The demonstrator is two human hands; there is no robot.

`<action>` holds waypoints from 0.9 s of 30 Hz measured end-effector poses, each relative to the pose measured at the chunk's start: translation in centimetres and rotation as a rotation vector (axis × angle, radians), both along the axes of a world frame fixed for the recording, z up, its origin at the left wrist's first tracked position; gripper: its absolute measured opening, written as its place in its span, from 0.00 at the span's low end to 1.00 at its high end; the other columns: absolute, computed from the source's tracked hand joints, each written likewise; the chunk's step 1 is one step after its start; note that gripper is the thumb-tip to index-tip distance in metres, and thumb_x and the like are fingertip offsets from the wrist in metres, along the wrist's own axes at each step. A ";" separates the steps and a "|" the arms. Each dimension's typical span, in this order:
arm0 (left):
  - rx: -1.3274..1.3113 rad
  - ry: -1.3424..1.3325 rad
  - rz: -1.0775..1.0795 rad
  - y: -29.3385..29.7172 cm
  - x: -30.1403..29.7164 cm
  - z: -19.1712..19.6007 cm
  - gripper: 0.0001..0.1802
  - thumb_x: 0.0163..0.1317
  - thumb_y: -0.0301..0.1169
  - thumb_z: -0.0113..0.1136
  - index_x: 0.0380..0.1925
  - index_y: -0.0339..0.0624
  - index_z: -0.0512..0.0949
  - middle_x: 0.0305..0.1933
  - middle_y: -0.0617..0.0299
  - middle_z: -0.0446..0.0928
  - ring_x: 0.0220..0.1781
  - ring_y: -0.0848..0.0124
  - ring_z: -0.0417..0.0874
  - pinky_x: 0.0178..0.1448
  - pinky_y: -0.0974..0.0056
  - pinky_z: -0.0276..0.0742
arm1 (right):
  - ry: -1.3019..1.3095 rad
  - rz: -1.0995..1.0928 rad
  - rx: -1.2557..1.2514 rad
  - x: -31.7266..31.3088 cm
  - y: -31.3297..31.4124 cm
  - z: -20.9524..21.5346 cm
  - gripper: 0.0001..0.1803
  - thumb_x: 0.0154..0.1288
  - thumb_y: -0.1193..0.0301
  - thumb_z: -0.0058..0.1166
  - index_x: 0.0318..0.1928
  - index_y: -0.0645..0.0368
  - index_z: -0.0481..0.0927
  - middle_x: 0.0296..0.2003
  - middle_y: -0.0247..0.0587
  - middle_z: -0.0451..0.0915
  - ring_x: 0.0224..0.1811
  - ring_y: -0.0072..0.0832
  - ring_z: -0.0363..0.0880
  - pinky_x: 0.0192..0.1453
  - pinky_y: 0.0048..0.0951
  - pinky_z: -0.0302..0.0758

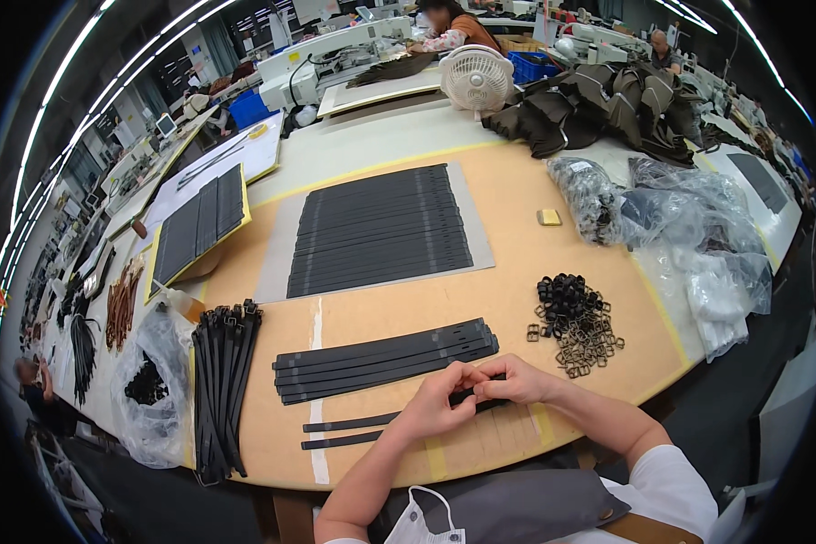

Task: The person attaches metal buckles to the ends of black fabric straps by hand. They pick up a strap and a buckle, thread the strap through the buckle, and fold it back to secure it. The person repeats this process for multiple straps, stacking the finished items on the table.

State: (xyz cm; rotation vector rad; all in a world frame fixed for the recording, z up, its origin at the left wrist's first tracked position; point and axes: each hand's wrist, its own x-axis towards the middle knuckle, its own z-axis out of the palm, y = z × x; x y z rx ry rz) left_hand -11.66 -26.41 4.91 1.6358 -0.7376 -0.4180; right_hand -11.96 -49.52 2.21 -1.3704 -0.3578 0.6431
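Observation:
My left hand (439, 401) and my right hand (513, 379) meet near the table's front edge, fingers pinched together on a black strap (462, 396). What the fingertips do on it is partly hidden by the fingers. Two black straps (343, 424) lie one below the other, running leftward from under my left hand. Just beyond, a row of flat black straps (385, 360) lies side by side. To the right of my hands sit a heap of metal buckles (589, 344) and, behind it, a heap of small black loops (567, 299).
A grey board (476, 240) covered with black straps lies mid-table. At left are a bundle of buckled straps (222, 390), a glue bottle (183, 304) and a plastic bag (154, 408). Plastic bags (671, 208), dark pieces (607, 104) and a fan (476, 80) stand farther back.

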 end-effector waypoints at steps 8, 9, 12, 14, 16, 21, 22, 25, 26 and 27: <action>-0.066 0.053 -0.051 0.3 -0.1 0.5 0.15 0.67 0.18 0.57 0.53 0.31 0.75 0.52 0.56 0.83 0.54 0.72 0.86 0.62 0.63 0.82 | -0.059 0.005 0.002 -0.5 0.5 2.6 0.12 0.75 0.73 0.60 0.52 0.67 0.87 0.49 0.37 0.87 0.54 0.20 0.81 0.61 0.28 0.79; -0.057 0.047 -0.058 0.3 -0.1 0.7 0.15 0.67 0.18 0.57 0.53 0.31 0.75 0.52 0.56 0.83 0.54 0.72 0.86 0.62 0.64 0.82 | -0.072 0.006 -0.001 -0.4 0.5 2.5 0.11 0.75 0.73 0.61 0.51 0.67 0.87 0.49 0.37 0.87 0.54 0.20 0.81 0.60 0.28 0.79; -0.068 0.059 -0.040 0.2 0.1 1.4 0.16 0.66 0.18 0.58 0.54 0.31 0.75 0.53 0.57 0.83 0.56 0.72 0.86 0.63 0.64 0.82 | -0.089 0.000 -0.030 -0.2 -0.1 1.4 0.10 0.76 0.70 0.63 0.47 0.66 0.87 0.46 0.34 0.87 0.48 0.17 0.81 0.54 0.26 0.79; -0.060 0.075 -0.013 0.1 0.0 1.8 0.17 0.66 0.19 0.59 0.54 0.32 0.76 0.54 0.56 0.84 0.57 0.72 0.85 0.64 0.64 0.81 | -0.161 0.030 -0.131 0.6 -0.9 0.8 0.10 0.76 0.68 0.64 0.46 0.64 0.85 0.41 0.31 0.86 0.42 0.15 0.80 0.48 0.25 0.78; -0.023 0.082 0.036 0.6 0.0 2.1 0.17 0.65 0.19 0.60 0.54 0.32 0.76 0.54 0.56 0.84 0.58 0.71 0.85 0.65 0.64 0.81 | -0.046 -0.038 -0.074 0.4 -0.7 3.6 0.10 0.77 0.67 0.64 0.46 0.61 0.81 0.37 0.28 0.83 0.38 0.14 0.78 0.43 0.23 0.76; 0.095 0.030 0.089 0.8 0.3 1.3 0.13 0.70 0.28 0.65 0.50 0.33 0.79 0.44 0.61 0.84 0.44 0.77 0.83 0.50 0.68 0.81 | -0.056 -0.040 -0.015 0.3 -1.2 3.3 0.12 0.78 0.65 0.62 0.48 0.57 0.74 0.34 0.28 0.80 0.35 0.14 0.77 0.38 0.22 0.75; 0.156 0.034 0.061 0.7 0.4 1.8 0.12 0.72 0.31 0.65 0.48 0.34 0.80 0.41 0.62 0.84 0.41 0.78 0.82 0.46 0.69 0.80 | -0.073 -0.039 0.005 0.0 -1.0 3.0 0.12 0.79 0.65 0.62 0.48 0.57 0.74 0.34 0.29 0.80 0.36 0.15 0.77 0.38 0.22 0.76; 0.152 0.048 -0.020 0.4 0.4 1.4 0.14 0.77 0.38 0.62 0.41 0.36 0.82 0.34 0.66 0.82 0.34 0.80 0.79 0.38 0.70 0.75 | -0.120 -0.005 0.015 0.2 -1.2 2.3 0.12 0.79 0.64 0.61 0.49 0.57 0.73 0.36 0.30 0.81 0.37 0.15 0.78 0.38 0.23 0.76; 0.118 0.052 -0.048 0.3 0.3 1.3 0.16 0.78 0.40 0.60 0.39 0.37 0.83 0.31 0.67 0.82 0.32 0.80 0.78 0.35 0.71 0.74 | -0.135 0.012 0.009 0.2 -1.2 2.2 0.12 0.79 0.64 0.61 0.50 0.57 0.73 0.37 0.31 0.81 0.37 0.15 0.79 0.38 0.23 0.76; 0.117 0.088 -0.056 0.3 0.3 1.5 0.16 0.79 0.41 0.60 0.39 0.38 0.83 0.31 0.67 0.82 0.31 0.81 0.77 0.34 0.71 0.73 | -0.122 0.024 0.000 0.2 -1.3 2.2 0.12 0.79 0.64 0.61 0.50 0.57 0.74 0.37 0.31 0.81 0.37 0.15 0.79 0.39 0.23 0.76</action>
